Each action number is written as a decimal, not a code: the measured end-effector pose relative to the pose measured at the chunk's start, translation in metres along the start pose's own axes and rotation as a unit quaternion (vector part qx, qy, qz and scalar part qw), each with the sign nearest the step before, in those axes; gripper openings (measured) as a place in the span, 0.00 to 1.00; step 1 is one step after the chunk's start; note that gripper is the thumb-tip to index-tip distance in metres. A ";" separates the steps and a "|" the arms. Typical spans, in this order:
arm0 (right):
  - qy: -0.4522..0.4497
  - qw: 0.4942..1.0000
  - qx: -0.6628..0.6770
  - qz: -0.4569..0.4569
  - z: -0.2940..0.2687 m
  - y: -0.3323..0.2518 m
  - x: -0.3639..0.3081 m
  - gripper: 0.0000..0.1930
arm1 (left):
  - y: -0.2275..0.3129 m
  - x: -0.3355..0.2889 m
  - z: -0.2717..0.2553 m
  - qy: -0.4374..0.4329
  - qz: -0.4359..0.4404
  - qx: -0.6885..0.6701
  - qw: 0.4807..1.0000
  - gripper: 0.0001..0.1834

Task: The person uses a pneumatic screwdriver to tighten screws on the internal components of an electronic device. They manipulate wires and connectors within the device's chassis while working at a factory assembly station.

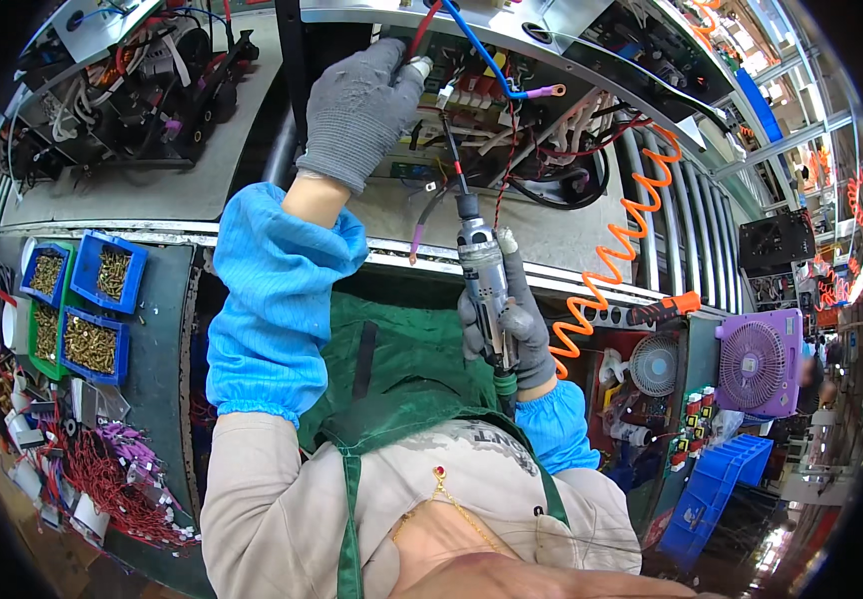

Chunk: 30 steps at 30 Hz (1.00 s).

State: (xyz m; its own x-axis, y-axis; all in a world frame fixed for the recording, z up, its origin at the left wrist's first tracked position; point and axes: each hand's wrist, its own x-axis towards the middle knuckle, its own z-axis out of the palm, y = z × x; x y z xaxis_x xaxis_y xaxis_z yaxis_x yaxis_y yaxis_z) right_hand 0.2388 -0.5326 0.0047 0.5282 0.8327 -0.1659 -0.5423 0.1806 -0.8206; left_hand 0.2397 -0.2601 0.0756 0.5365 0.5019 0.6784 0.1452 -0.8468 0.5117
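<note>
Two grey-gloved hands work at an open metal chassis (pixel 376 13) with exposed boards and wiring. The left hand (pixel 363 115) is up at the chassis, fingers bent around the area where a red cable (pixel 423 32) comes down; whether they pinch that cable cannot be told. The right hand (pixel 513 324), lower down and nearer the body, is wrapped around a power screwdriver (pixel 484 275), which stands between the hands with its long bit (pixel 454 155) running up into the chassis, just right of the left hand. What the tip meets is unclear. Right of the left hand, a blue cable (pixel 481 45) ends in a ring terminal (pixel 548 91). An orange coiled hose (pixel 601 280) loops to the right of the right hand, with a purple fan (pixel 756 361) beyond. Well left of both hands, blue and green bins (pixel 135 285) hold brass-coloured screws (pixel 90 344).
</note>
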 end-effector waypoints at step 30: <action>-0.002 0.997 0.072 -0.005 -0.025 0.009 -0.036 0.56 | 0.011 -0.100 0.119 0.042 -0.391 -0.719 0.573 0.07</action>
State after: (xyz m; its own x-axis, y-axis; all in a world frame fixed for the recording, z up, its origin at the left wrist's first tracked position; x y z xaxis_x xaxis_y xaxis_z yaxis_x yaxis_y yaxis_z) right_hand 0.2317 -0.5738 -0.0102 0.5313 0.8327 -0.1560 -0.6253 0.2612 -0.7353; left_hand 0.2865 -0.3405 -0.0487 0.7237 0.6873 -0.0617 -0.5546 0.6325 0.5407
